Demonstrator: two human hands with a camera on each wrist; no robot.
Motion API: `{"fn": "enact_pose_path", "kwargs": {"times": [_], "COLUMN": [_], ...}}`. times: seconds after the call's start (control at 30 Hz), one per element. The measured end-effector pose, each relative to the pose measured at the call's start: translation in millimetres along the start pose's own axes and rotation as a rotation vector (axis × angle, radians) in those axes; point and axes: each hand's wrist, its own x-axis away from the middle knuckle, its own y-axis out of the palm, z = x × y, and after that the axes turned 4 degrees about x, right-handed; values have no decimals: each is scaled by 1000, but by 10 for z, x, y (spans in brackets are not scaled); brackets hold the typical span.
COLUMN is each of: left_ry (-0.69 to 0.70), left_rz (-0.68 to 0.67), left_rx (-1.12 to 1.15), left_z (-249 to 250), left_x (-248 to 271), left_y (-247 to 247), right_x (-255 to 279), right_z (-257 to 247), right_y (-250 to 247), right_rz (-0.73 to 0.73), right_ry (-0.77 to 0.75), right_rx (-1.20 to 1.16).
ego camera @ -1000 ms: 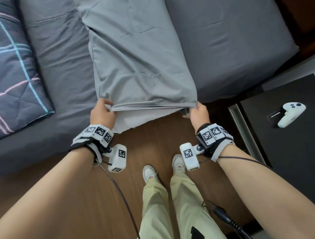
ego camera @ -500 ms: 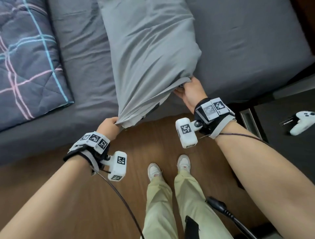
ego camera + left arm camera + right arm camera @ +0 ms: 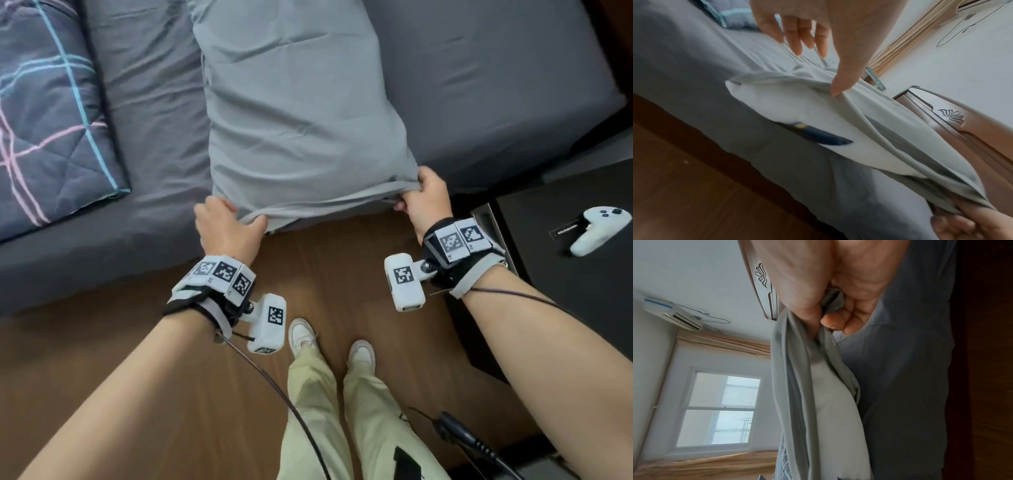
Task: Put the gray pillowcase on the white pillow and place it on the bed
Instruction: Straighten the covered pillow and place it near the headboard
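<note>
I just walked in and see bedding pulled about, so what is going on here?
A person standing at the bed is fitting a gray pillowcase over a white pillow. The right hand grips one corner of the case's open end. The left hand rests on the other corner with fingers mostly straight. The pillow is nearly all inside, but its white end shows at the opening, which overhangs the bed's edge.

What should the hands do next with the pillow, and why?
Probably the left hand should take hold of the pillowcase edge again and tuck it over the pillow. Its fingers are straight, only the thumb touches the cloth, and white pillow still shows at the open end. The right hand already holds the other corner.
</note>
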Motion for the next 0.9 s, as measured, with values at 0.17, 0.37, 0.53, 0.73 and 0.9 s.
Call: {"fn": "enact_pose_path", "kwargs": {"times": [0.17, 0.37, 0.53, 0.73, 0.9], "left_ry": [-230, -449, -370, -344, -353], "left_rz": [-655, -681, -650, -450, -562], "left_rx": [212, 1075, 1455, 1362, 1267], "left_z": [184, 450, 842, 1180, 900], "left_x": [377, 344, 119, -176, 83], "left_y": [367, 718, 581, 311, 328], "right_x": [34, 89, 221, 451, 500], "right_z": [-15, 45, 144, 316, 310], "right_y": [-171, -322, -432, -631, -472], "right_rz": [-62, -71, -127, -185, -142], "right_ry": [-94, -150, -246, -260, -203], "right_rx": [63, 137, 242, 406, 335]}}
